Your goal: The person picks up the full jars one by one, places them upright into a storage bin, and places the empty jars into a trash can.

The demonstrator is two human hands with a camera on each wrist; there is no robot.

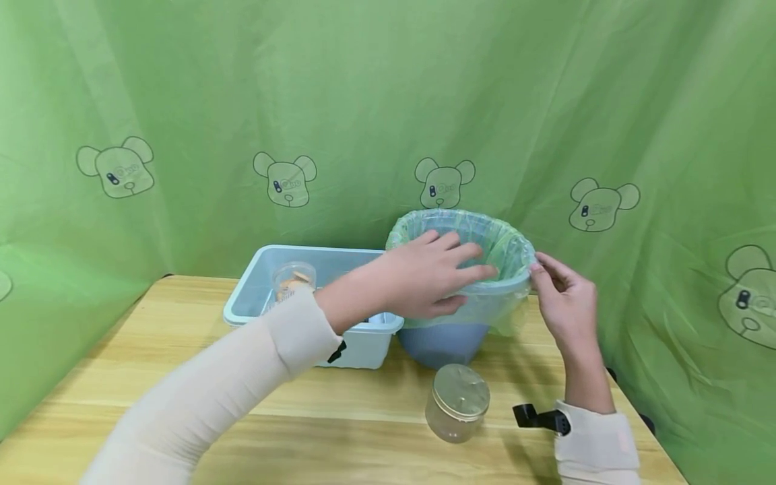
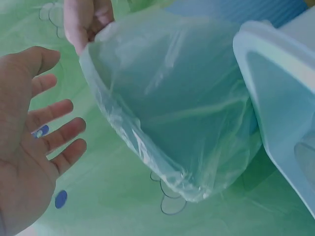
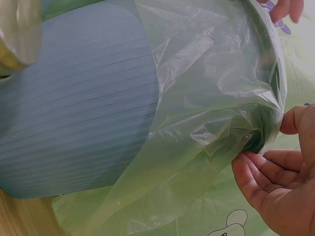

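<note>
No readable brand or text anywhere; the only print is the repeated cartoon bear head [image 1: 444, 183] on the green backdrop [image 1: 364, 101], no letters legible. The jar lid and the bin carry no label that I can make out.

Blue ribbed waste bin [image 1: 442, 343] stands upright on the wooden table [image 1: 182, 337], long axis vertical, mouth facing up, set toward the back right, touching or just beside the pale blue tub [image 1: 364, 350] on its left. A thin green bag liner [image 1: 509, 252] is folded over the bin rim and hangs loose down the outside; in the right wrist view it drapes well over the ribbed wall.

Left hand [image 1: 433, 273] reaches across the bin mouth, fingers straight and spread, palm down over the near rim; thumb lies against the liner on the outer front wall. Whether the fingers actually press the liner is unclear; in the left wrist view the palm sits apart from the plastic, holding nothing.

Right hand [image 1: 564, 296] is at the right rim, thumb and fingertips pinching the liner edge there.

Clear jar with a gold lid [image 1: 457, 403] stands upright on the table in front of the bin, apart from both hands. A small clear cup with something tan inside [image 1: 294, 278] sits in the tub.
</note>
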